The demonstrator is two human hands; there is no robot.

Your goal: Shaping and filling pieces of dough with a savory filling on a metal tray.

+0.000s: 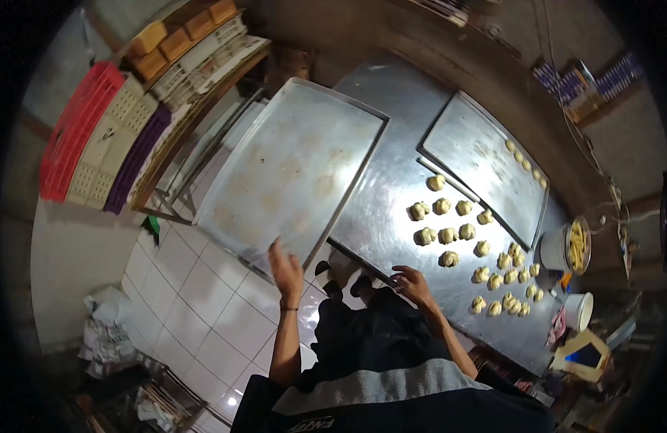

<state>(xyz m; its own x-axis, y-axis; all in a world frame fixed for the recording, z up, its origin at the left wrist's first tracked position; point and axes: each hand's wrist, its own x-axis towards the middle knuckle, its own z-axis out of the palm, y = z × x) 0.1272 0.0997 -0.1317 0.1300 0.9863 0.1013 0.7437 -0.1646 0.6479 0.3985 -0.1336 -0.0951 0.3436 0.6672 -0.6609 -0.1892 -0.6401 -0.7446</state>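
Note:
Above the near edge of a large metal baking tray (304,137) is my left hand (284,273), empty, its fingers stretched out and slightly blurred. The tray has brownish stains and bears no dough. My right hand (414,283) hovers by the front edge of the steel table (380,238), holding nothing, its fingers loosely bent and apart. To its right lie several knotted dough pieces (449,258) in loose rows and clusters. A second baking tray (477,155) rests farther back on the table, with several small dough pieces (519,156) along its far edge.
A pot of yellowish strips (577,245) and a white tub (578,310) stand at the table's right end. Red (81,130) and purple crates (138,159) are stacked at the left beside a wooden shelf. White floor tiles (196,317) lie below; plastic bags (106,332) sit at lower left.

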